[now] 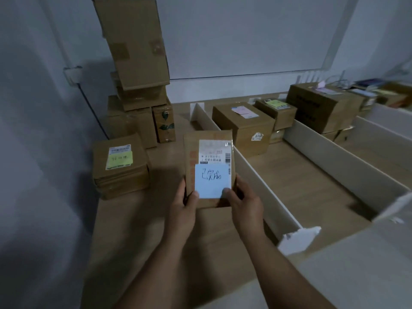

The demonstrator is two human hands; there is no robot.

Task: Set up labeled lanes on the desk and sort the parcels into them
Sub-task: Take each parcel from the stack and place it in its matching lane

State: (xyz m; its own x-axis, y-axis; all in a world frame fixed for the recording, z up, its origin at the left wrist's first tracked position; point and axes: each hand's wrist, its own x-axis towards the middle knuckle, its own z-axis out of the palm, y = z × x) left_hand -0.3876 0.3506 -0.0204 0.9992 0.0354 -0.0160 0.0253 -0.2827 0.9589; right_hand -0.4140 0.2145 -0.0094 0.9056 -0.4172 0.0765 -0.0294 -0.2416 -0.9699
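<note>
A: What takes up the most room?

B: The wooden desk (296,186), split into lanes by upright white divider boards (252,172) that run from near to far.

A: And what sits in those lanes?

B: The left lane holds a tall stack of cardboard boxes (136,70) at the far end, leaning against the wall, and a flat parcel (120,168) nearer, with a yellow-green note (119,159) stuck over its shipping label. The next lane to the right holds a cube-shaped box (243,128) with a pink note on top, and a smaller box (276,112) just behind it bearing a yellow-green slip. The lane right of that has a large dark-printed carton (321,105) at its far end.

A: Where is the parcel being handled?

B: The small brown parcel (208,152) is above the left lane, just beside the first divider, tilted up toward the camera. The left hand (185,201) grips its lower left edge and the right hand (245,201) grips its lower right edge.

A: Anything on it?

B: A pale blue sticky note (211,180) with handwriting covers its lower half, under both thumbs, below a printed label.
</note>
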